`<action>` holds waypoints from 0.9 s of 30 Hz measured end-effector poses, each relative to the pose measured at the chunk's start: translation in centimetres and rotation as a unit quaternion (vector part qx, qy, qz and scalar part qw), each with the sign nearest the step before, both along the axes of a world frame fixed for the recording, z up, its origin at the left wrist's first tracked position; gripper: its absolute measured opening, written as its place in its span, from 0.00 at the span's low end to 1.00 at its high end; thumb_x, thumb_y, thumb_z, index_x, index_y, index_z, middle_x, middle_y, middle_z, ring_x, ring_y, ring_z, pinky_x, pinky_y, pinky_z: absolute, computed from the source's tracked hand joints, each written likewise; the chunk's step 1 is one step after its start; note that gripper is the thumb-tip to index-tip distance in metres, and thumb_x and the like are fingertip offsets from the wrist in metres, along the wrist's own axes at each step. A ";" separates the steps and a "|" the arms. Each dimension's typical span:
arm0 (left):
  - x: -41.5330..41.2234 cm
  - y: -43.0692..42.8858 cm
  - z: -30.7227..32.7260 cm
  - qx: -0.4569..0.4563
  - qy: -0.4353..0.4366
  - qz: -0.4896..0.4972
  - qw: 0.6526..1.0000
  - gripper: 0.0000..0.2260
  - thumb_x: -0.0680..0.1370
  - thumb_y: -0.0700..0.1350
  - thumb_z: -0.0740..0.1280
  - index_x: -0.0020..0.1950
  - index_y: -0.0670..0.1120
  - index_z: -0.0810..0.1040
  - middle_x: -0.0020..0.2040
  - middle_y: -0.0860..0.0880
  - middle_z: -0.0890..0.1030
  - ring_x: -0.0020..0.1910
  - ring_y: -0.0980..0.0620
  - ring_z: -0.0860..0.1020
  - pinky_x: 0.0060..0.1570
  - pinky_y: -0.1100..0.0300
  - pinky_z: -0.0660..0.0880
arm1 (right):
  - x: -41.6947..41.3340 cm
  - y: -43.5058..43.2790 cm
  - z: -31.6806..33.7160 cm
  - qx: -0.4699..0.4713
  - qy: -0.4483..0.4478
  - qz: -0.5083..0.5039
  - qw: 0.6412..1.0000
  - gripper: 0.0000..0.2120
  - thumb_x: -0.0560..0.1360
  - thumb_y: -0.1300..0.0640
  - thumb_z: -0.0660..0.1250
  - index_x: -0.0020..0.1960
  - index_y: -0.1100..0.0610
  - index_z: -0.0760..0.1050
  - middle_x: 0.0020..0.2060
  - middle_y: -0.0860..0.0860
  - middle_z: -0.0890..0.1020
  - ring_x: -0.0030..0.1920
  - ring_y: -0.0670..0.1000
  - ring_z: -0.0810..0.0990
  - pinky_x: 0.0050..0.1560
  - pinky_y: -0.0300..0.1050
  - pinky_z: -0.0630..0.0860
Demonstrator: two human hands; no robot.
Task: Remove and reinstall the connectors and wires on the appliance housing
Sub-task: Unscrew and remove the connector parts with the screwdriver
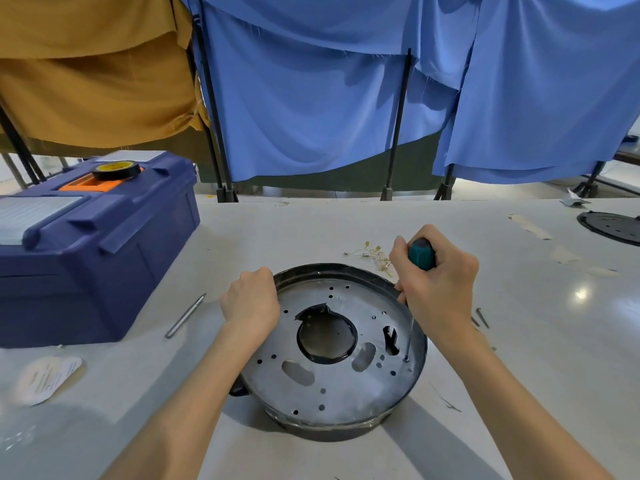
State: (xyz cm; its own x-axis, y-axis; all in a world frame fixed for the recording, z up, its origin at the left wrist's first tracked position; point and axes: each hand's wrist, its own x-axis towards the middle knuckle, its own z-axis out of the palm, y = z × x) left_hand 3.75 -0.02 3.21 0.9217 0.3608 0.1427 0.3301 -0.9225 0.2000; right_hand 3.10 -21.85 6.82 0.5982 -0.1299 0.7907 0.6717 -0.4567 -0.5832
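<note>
Head view: appliance housing [339,389] sits rim-up on the table [294,230], centre of frame, right in front of the person. Risks, as a judgement: the screwdriver [421,254] shaft runs tilted down to a hole near the rim at 3 o'clock of the plate, so the tip could cam out and skid across the metal if pressure goes off-axis. The housing could also spin or tip if the bracing hand slackens. The loose screws [481,317] on the table at 3 o'clock could roll off or get knocked by the forearm. The wires [375,254] lie detached, just past the rim at 1 o'clock, close to the right wrist, so a sweep could drag them. Right hand [440,282] is fisted tight around the teal handle, thumb up along it. Left hand [251,303] is curled over the rim at 10 o'clock, gripping it; fingertips are hidden inside the rim. The hands are apart, on opposite sides of the housing. Blue toolbox [90,258] sits at 9–10 o'clock with a tape roll [117,169] on its lid, and a thin metal rod [185,316] lies between toolbox and housing.
</note>
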 end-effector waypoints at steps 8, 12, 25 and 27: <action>-0.7 -3.3 2.0 0.013 -0.105 -0.194 0.975 0.20 0.77 0.38 0.66 0.69 0.47 0.70 0.61 0.46 0.75 0.60 0.46 0.73 0.61 0.54 0.68 | -0.1 -0.4 0.1 0.019 0.012 -0.003 1.000 0.16 0.76 0.63 0.68 0.33 0.61 0.66 0.23 0.58 0.68 0.22 0.65 0.74 0.21 0.53 0.70; -2.4 -7.9 3.4 -0.391 0.002 -0.410 0.824 0.14 0.69 0.42 0.77 0.53 0.49 0.82 0.49 0.52 0.85 0.50 0.59 0.81 0.54 0.65 0.76 | -0.1 -0.4 0.0 0.016 -0.002 -0.020 1.000 0.16 0.76 0.60 0.69 0.33 0.61 0.67 0.22 0.57 0.69 0.22 0.60 0.74 0.25 0.50 0.71; -2.8 -10.7 1.7 -0.593 0.041 -0.389 0.703 0.10 0.76 0.35 0.69 0.52 0.30 0.76 0.44 0.37 0.84 0.43 0.47 0.84 0.48 0.54 0.81 | -0.7 -1.1 0.5 0.035 0.073 0.073 0.994 0.25 0.77 0.39 0.57 0.35 0.58 0.75 0.28 0.52 0.78 0.30 0.52 0.77 0.35 0.50 0.75; -2.8 -10.7 1.6 -0.596 0.048 -0.389 0.701 0.08 0.77 0.36 0.69 0.51 0.31 0.76 0.44 0.38 0.85 0.44 0.46 0.84 0.49 0.54 0.81 | -0.6 -1.8 1.4 0.061 0.095 0.176 0.978 0.22 0.79 0.43 0.57 0.41 0.58 0.82 0.35 0.49 0.83 0.35 0.49 0.82 0.37 0.40 0.76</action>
